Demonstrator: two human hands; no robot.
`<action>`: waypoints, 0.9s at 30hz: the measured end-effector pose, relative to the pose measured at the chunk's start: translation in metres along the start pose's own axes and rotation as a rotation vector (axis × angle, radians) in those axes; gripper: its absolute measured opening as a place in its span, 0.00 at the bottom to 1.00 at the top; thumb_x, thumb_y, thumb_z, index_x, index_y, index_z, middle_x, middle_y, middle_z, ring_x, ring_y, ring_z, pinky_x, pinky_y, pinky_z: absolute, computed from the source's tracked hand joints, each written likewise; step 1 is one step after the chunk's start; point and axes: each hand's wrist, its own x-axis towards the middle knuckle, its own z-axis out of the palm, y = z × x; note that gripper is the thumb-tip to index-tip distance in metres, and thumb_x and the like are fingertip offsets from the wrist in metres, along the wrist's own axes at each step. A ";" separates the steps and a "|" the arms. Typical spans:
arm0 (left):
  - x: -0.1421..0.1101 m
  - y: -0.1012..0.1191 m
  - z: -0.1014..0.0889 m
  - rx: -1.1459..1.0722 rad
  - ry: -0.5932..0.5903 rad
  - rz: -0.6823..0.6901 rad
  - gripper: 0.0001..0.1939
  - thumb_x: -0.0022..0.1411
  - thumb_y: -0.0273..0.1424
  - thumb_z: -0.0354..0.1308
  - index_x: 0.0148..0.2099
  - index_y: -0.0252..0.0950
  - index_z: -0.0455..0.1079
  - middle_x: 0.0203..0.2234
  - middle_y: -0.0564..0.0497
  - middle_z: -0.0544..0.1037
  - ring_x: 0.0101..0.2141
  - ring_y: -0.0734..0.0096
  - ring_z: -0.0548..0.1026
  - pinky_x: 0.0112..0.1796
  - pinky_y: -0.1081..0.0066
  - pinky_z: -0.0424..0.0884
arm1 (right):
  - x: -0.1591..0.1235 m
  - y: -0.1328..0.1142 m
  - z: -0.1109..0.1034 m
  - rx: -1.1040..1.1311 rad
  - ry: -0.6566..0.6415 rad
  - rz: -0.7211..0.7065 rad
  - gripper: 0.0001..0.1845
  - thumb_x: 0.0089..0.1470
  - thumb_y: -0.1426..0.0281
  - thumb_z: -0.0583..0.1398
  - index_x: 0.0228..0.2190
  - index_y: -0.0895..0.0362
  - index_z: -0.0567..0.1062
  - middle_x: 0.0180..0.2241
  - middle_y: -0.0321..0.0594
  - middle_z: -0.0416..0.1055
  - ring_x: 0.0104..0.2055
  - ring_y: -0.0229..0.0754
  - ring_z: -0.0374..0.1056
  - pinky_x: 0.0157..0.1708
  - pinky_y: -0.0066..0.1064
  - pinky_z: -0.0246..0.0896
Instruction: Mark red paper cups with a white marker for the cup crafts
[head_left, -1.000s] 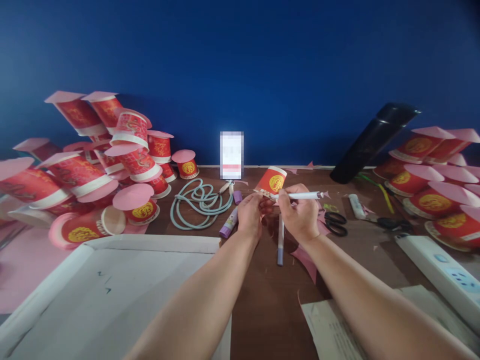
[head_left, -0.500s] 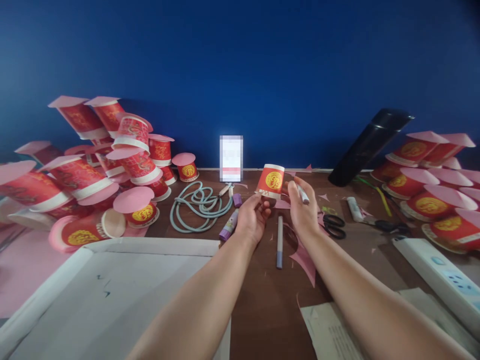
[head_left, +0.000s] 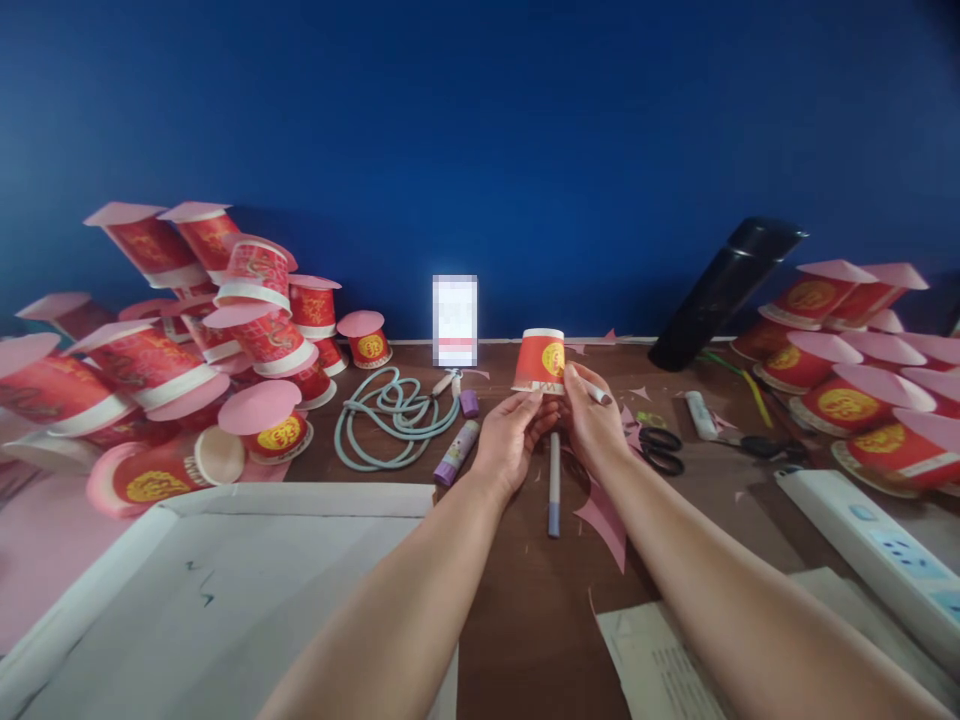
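Red paper cup (head_left: 535, 362) held over the brown table (head_left: 517, 630)

At near left lies a white tray (head_left: 285, 600). Farther in, the left hand (head_left: 514, 440) pinches the cup's lower edge between thumb and fingers; the right hand (head_left: 595, 425), curled around a white marker (head_left: 592, 388), touches its right side. A black bottle (head_left: 727, 295) leans at far right.

Cup (head_left: 537, 362) btwn L hand (head_left: 511, 442) & R hand (head_left: 598, 430); cup pile (head_left: 274, 340) & cable (head_left: 396, 436) L on surface (head_left: 517, 620), pwr strip (head_left: 870, 530) R.
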 end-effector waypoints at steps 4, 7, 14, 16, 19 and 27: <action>0.000 0.000 0.000 0.012 -0.018 0.018 0.09 0.49 0.29 0.65 0.33 0.30 0.74 0.29 0.48 0.78 0.32 0.75 0.76 0.37 0.75 0.70 | -0.001 0.004 0.000 -0.022 -0.047 -0.026 0.25 0.46 0.52 0.62 0.44 0.51 0.70 0.34 0.36 0.76 0.29 0.39 0.73 0.26 0.30 0.71; 0.001 0.000 -0.001 0.002 -0.021 0.027 0.09 0.50 0.31 0.65 0.33 0.30 0.73 0.28 0.48 0.78 0.30 0.75 0.76 0.35 0.75 0.71 | -0.002 0.005 0.001 0.031 -0.084 0.011 0.26 0.47 0.51 0.61 0.44 0.52 0.69 0.31 0.36 0.75 0.27 0.40 0.72 0.23 0.30 0.69; 0.001 0.000 -0.003 0.013 0.049 -0.011 0.08 0.51 0.31 0.63 0.33 0.31 0.73 0.24 0.51 0.75 0.23 0.79 0.72 0.25 0.78 0.68 | -0.002 -0.002 0.002 0.175 -0.209 -0.020 0.27 0.47 0.50 0.60 0.44 0.54 0.68 0.32 0.36 0.75 0.25 0.37 0.71 0.24 0.30 0.68; 0.001 0.000 -0.003 0.030 0.031 -0.015 0.10 0.51 0.32 0.64 0.33 0.31 0.73 0.24 0.50 0.75 0.23 0.80 0.72 0.24 0.79 0.67 | -0.002 -0.002 0.002 0.196 -0.187 -0.016 0.26 0.46 0.51 0.62 0.42 0.54 0.69 0.31 0.35 0.74 0.25 0.37 0.70 0.23 0.29 0.67; 0.001 -0.001 -0.002 0.041 -0.009 -0.015 0.11 0.49 0.33 0.65 0.34 0.30 0.74 0.25 0.50 0.76 0.25 0.80 0.73 0.27 0.79 0.69 | 0.000 -0.002 0.003 0.213 -0.109 -0.017 0.24 0.45 0.51 0.63 0.39 0.54 0.70 0.29 0.34 0.74 0.24 0.37 0.70 0.22 0.28 0.66; 0.001 -0.002 -0.001 0.038 -0.049 -0.032 0.12 0.48 0.32 0.67 0.35 0.30 0.74 0.26 0.49 0.77 0.28 0.78 0.74 0.32 0.77 0.70 | 0.001 0.007 -0.001 0.139 -0.072 -0.019 0.26 0.44 0.51 0.63 0.41 0.54 0.70 0.32 0.36 0.74 0.28 0.39 0.72 0.25 0.30 0.68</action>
